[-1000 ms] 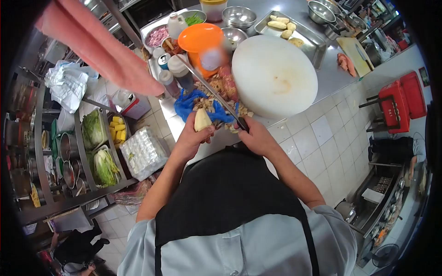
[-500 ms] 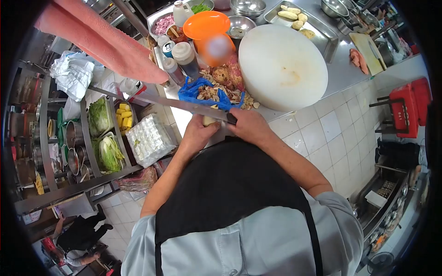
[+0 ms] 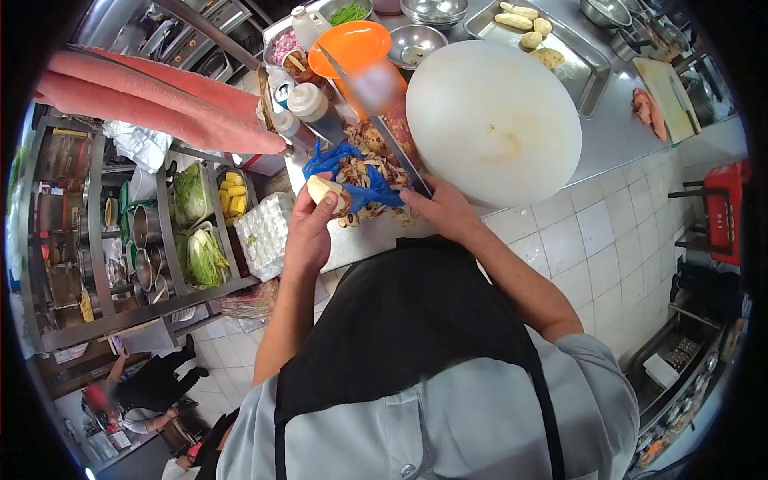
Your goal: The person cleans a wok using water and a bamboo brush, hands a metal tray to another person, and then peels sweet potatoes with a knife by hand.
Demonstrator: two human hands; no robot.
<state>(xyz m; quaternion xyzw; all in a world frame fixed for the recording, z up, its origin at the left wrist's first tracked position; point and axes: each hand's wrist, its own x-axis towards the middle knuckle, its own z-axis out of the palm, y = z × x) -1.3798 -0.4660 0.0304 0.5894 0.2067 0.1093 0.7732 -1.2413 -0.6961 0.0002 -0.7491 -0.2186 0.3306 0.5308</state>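
My left hand [image 3: 310, 232] is closed round a pale peeled tuber [image 3: 326, 192], with some brown skin at its lower side. In my right hand [image 3: 442, 210] is the dark handle of a long knife [image 3: 394, 146], its blade pointing up and away toward the orange bowl [image 3: 356, 44]. The knife and the tuber are apart. Between and beyond my hands, a blue plastic bag [image 3: 376, 192] lies on the steel table with brown and pale peelings [image 3: 352, 172] on it. Red-skinned tubers [image 3: 398, 132] sit behind the peelings, beside the round white cutting board [image 3: 494, 124].
Squeeze bottles [image 3: 308, 102] stand left of the orange bowl. A steel tray [image 3: 592, 84] with several peeled tubers is behind the board. A pink towel [image 3: 160, 104] hangs at the upper left. Vegetables fill a shelf [image 3: 190, 192] at left. A person [image 3: 152, 384] is at lower left.
The knife has swung from across the tuber to pointing up and away. My left hand has moved outward and raised the tuber into view, apart from the blade.
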